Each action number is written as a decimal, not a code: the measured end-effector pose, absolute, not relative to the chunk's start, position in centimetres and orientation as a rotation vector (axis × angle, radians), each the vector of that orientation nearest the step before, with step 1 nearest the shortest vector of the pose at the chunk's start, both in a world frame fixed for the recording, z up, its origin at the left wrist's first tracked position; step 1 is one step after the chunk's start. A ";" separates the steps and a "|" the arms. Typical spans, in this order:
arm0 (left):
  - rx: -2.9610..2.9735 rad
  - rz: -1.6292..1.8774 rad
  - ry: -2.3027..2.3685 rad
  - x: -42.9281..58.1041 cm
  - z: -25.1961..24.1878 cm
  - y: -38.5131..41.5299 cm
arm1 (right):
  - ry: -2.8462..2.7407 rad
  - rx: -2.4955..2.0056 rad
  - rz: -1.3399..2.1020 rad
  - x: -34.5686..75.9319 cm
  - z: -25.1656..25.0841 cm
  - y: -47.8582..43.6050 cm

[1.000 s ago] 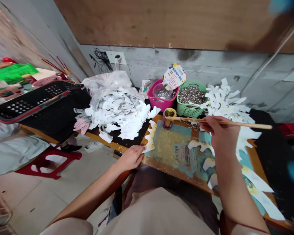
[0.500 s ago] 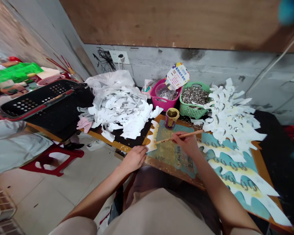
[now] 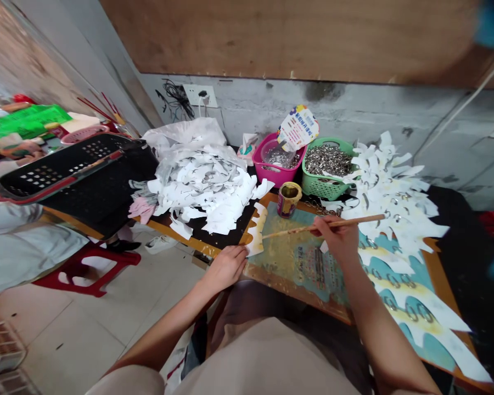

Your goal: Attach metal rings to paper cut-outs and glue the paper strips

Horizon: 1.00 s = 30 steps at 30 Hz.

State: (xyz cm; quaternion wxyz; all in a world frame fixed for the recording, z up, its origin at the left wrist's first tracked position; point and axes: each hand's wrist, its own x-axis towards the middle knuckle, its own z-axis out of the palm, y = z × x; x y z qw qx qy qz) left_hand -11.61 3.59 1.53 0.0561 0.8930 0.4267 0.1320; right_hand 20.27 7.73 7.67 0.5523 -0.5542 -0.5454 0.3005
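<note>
My left hand (image 3: 226, 269) lies on the near edge of a glue-smeared printed board (image 3: 296, 269), its fingertips at a scalloped white paper strip (image 3: 256, 230). My right hand (image 3: 337, 238) grips a thin wooden brush (image 3: 292, 232), whose tip touches the board close to that strip. A small tin of yellowish glue (image 3: 288, 199) stands just beyond the brush. White paper cutouts with metal rings attached (image 3: 411, 307) lie to the right of my right hand, and a heap of white cutouts (image 3: 201, 192) lies to the left of the board.
A green basket of metal rings (image 3: 327, 164) and a pink basket (image 3: 271, 159) stand against a concrete wall. A black perforated plastic crate (image 3: 66, 173) lies at the left, above a red plastic stool (image 3: 86, 269). A white plastic bag (image 3: 185, 134) sits behind the heap.
My right hand swung left onto the board, lowering the brush tip to the strip, then slid slightly back right. My left hand has stayed on the strip's edge.
</note>
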 end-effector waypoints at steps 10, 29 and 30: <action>2.519 0.661 1.548 -12.3 1.8 5.5 | -1.042 -1.054 0.250 22.4 13.9 10.5; 1.809 1.041 1.536 -17.6 6.3 16.2 | -1.509 -1.233 0.105 21.4 14.2 14.6; 1.677 1.167 1.506 -17.2 6.5 16.6 | -1.474 -1.219 0.142 21.9 14.1 14.3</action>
